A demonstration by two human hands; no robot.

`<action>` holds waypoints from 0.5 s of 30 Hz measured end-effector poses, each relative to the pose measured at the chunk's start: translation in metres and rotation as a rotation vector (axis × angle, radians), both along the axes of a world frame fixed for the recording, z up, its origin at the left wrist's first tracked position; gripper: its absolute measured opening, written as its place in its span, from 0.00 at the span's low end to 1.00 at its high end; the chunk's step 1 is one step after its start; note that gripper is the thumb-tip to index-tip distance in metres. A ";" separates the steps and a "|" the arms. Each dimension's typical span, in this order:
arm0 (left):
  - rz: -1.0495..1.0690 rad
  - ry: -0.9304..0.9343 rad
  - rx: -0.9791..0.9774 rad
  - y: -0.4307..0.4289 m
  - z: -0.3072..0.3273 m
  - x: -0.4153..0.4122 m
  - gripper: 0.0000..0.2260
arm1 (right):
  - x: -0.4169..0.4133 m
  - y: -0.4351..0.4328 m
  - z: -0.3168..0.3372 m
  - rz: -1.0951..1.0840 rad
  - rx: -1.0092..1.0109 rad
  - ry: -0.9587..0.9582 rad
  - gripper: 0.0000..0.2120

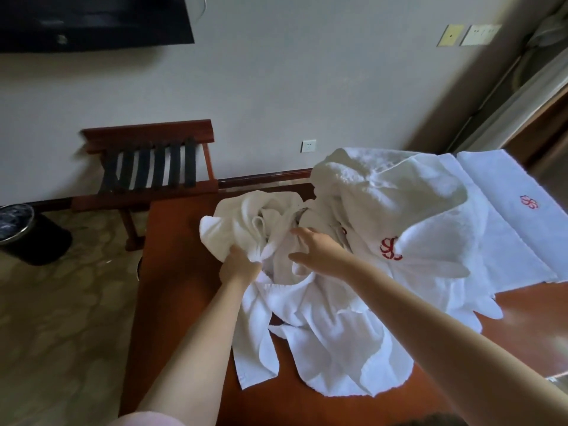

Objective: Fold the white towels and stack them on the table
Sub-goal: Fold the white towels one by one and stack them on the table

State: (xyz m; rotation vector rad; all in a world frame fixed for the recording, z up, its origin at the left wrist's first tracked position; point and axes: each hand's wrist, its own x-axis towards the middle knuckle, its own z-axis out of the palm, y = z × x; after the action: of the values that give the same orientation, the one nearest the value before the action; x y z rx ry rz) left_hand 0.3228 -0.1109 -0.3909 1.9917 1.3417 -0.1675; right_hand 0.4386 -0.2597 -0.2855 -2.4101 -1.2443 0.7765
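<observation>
Reddish surface heaped with white towels — a flat towel far right (red emblem). The left hand grips a bunched towel; the right hand is spread beside it.

A heap of crumpled white terry towels covers the middle of the glossy reddish-brown wooden table, with loose ends trailing toward the near edge. One towel shows a red flower emblem. At the heap's left, the left hand grips a bunched white towel. The right hand is over the cloth beside it, fingers spread. A flat white towel, also bearing a red mark, lies spread at the far right, partly under the heap.
</observation>
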 end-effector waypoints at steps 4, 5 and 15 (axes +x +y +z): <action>0.112 -0.255 -0.015 0.014 0.039 -0.006 0.18 | -0.002 0.009 0.002 -0.097 0.106 0.126 0.32; 0.131 -0.326 -0.015 0.015 0.052 -0.008 0.19 | -0.003 0.010 0.006 -0.120 0.155 0.219 0.34; 0.208 -0.940 -0.080 -0.024 0.213 0.015 0.17 | -0.017 -0.011 0.082 -0.119 0.663 0.557 0.52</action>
State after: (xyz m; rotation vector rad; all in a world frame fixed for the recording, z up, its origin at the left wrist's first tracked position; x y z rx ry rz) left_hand 0.3377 -0.1354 -0.1783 1.5074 0.8695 0.7157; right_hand 0.4212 -0.2704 -0.2038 -1.5744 -0.9238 0.7694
